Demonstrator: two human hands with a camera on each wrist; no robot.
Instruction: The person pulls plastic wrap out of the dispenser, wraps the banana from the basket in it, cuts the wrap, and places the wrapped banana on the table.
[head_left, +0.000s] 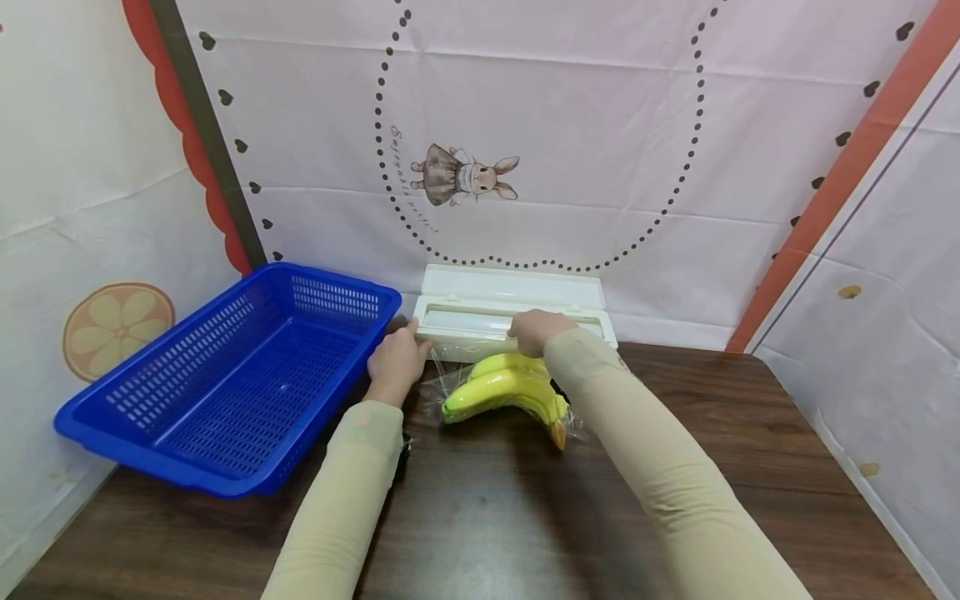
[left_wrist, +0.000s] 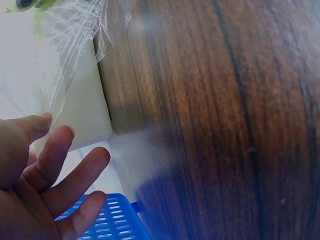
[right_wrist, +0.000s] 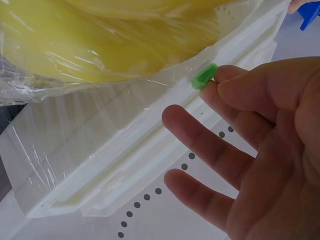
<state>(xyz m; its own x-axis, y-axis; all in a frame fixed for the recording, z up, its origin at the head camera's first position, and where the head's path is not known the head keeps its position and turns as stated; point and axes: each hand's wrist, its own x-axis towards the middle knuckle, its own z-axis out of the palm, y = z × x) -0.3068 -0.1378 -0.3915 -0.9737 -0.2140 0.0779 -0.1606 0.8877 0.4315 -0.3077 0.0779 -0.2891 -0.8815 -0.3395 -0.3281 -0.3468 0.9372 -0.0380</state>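
Observation:
A white cling film dispenser (head_left: 480,342) lies at the back of the table with its lid up. My right hand (head_left: 538,332) pinches a small green slide cutter (right_wrist: 204,77) between thumb and forefinger, at the dispenser's front edge. The other right fingers stand apart. My left hand (head_left: 397,362) holds the dispenser's left end, thumb at the front and forefinger beside the corner. Cling film (left_wrist: 75,45) runs from the dispenser's front over a bunch of yellow bananas (head_left: 510,392). The right sleeve hides part of the film and the dispenser's right front.
A blue perforated basket (head_left: 322,417) stands at the left of the dark wooden table (head_left: 480,517), close by the left forearm. Behind the dispenser hangs a pale printed cloth (head_left: 585,150), with more cloth at both sides.

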